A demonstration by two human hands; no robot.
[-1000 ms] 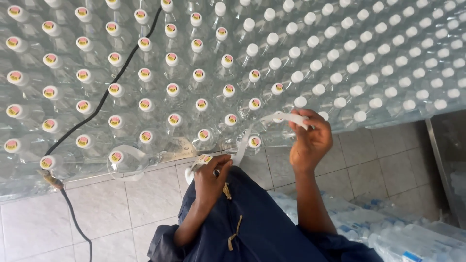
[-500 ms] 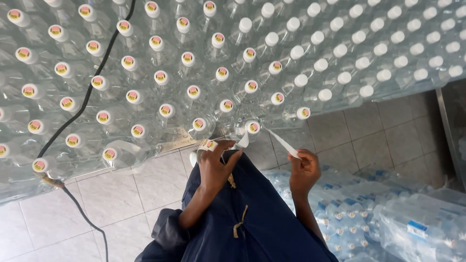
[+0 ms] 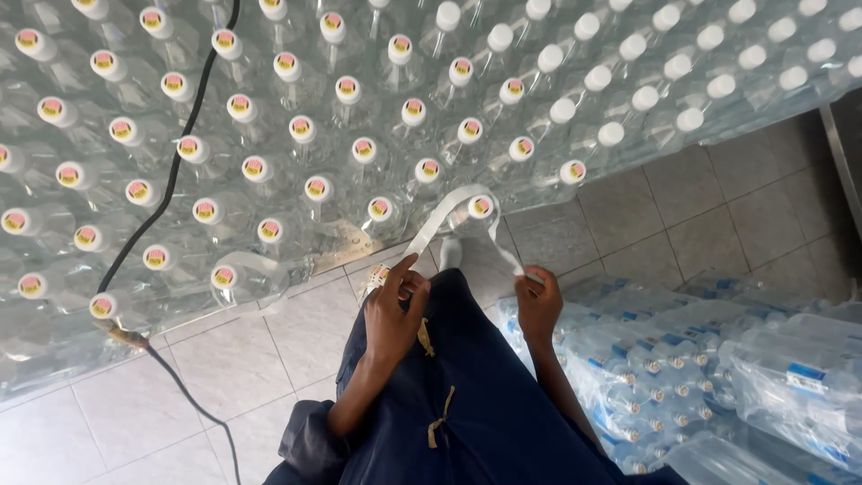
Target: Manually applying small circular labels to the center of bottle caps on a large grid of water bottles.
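Note:
My left hand [image 3: 393,313] pinches a small roll of round cap stickers [image 3: 376,274] over my dark blue lap. A white backing strip [image 3: 449,216] loops up from that roll and back down to my right hand [image 3: 539,301], which grips its free end. In front of me lie stacked clear plastic bottles [image 3: 296,135], caps toward me. Many caps on the left carry pink and yellow stickers; caps on the right are plain white [image 3: 611,135]. The strip's loop hangs just before a stickered cap [image 3: 481,207] at the stack's lower edge.
A black cable [image 3: 171,180] runs down across the bottle stack to the tiled floor [image 3: 269,350]. Shrink-wrapped packs of bottles [image 3: 718,359] lie at my lower right. A metal frame edge [image 3: 844,171] stands at the far right.
My right hand has dropped from the bottle caps to beside my lap, pulling the strip into a loop. More caps at the row's right end now carry stickers. The view has shifted right.

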